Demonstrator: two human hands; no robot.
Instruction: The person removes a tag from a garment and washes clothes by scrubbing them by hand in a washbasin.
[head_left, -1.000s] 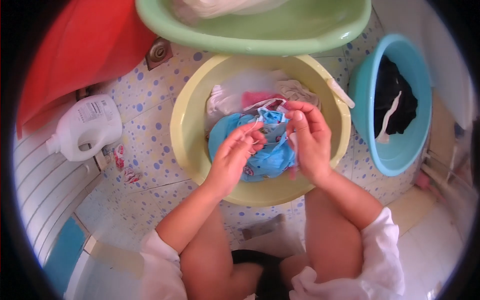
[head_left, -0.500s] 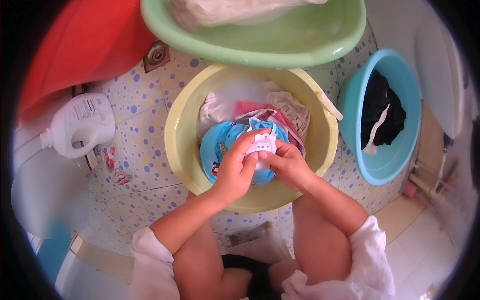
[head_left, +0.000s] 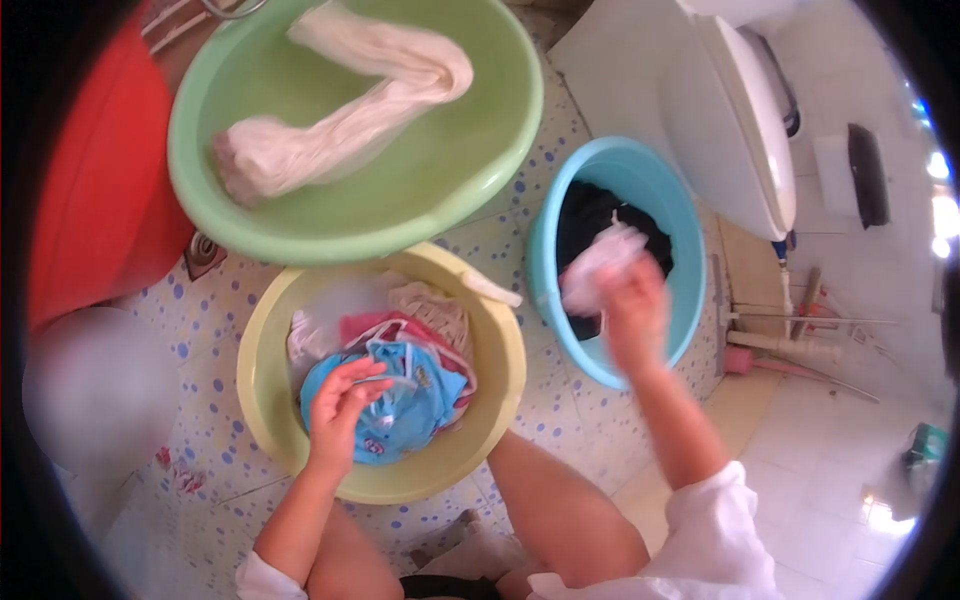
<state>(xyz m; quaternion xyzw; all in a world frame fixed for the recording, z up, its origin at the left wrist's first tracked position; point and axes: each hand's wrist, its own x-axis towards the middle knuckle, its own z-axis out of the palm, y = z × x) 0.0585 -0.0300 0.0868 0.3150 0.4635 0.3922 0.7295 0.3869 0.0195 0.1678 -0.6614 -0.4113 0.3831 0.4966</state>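
My right hand (head_left: pixel 637 315), smeared by motion, is over the blue basin (head_left: pixel 545 262) with its fingers on a small whitish-pink cloth (head_left: pixel 605 262). Black clothing (head_left: pixel 592 205) lies in that basin, partly covered by the cloth. Above the yellow basin (head_left: pixel 262 395) hangs my left hand (head_left: pixel 342 403), its fingers slightly bent and apart, with nothing in them. Just beneath it is a light-blue garment (head_left: pixel 415 405) with small printed figures. A dark-pink cloth (head_left: pixel 368 325) and a beige knitted piece (head_left: pixel 435 302) lie behind it in the same basin.
A large green tub (head_left: pixel 480 190) at the back holds a long cream cloth (head_left: pixel 395 100). To the left stand a red container (head_left: pixel 110 190) and a floor drain (head_left: pixel 203 250). A white toilet (head_left: pixel 700 110) rises behind the blue basin. Crumpled red-and-white scraps (head_left: pixel 185 478) lie on the floor.
My hands have separated; they held a small white piece together over the yellow basin. The right has swung right to the blue basin with pale cloth. The view has turned right.
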